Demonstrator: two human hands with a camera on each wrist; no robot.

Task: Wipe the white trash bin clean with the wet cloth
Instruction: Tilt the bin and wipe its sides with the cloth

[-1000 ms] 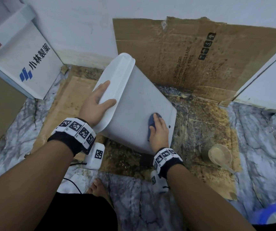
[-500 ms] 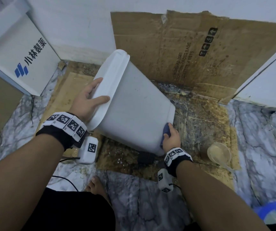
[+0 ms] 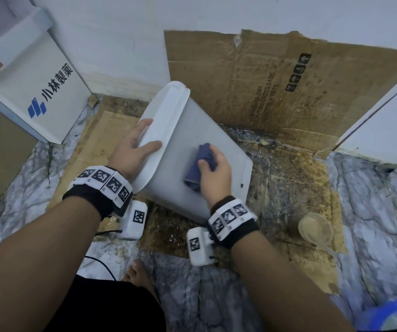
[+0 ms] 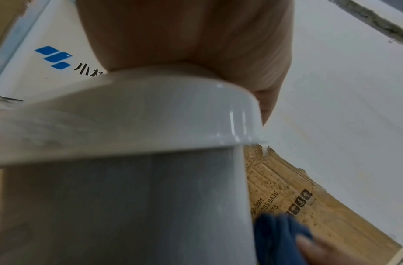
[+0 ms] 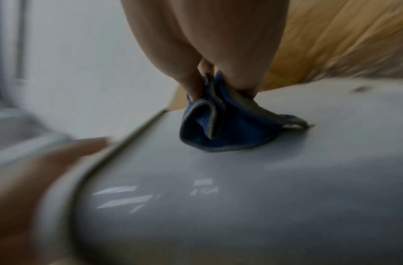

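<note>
- A white trash bin [image 3: 192,149] lies tipped on its side over soggy, stained cardboard [image 3: 288,178] on the floor, its lidded top toward the left and its base toward the right, close to the white wall [image 3: 120,44].
- A blue cloth [image 3: 198,164], bunched and folded, lies flat against the bin's upturned side wall, about midway along it; the wrist view shows the cloth's edge touching the plastic.
- The right hand [image 3: 213,173] pinches the cloth between thumb and curled fingers and presses it to the bin; this grip is tight around the folds.
- The left hand [image 3: 132,149] steadies the bin at its lid [image 3: 161,125], thumb over the lid's face and fingers wrapped behind the rim; how far those fingers curl is hidden.
- The step in hand appears to be wiping the side wall, with shiny streaks on the plastic near the rim suggesting wet passes there.
- A small dark speck shows near the base edge [image 3: 241,185]; whether it is dirt or a moulded mark cannot be told.
- The next move likely calls for steady strokes along the wall toward base and rim, then a turn of the bin to bring unseen faces up while the left hand keeps it from rolling.
- A clear plastic ladle [image 3: 314,230] lies on the cardboard to the right, well apart; a white carton with blue printing [image 3: 46,92] leans at the left.
</note>
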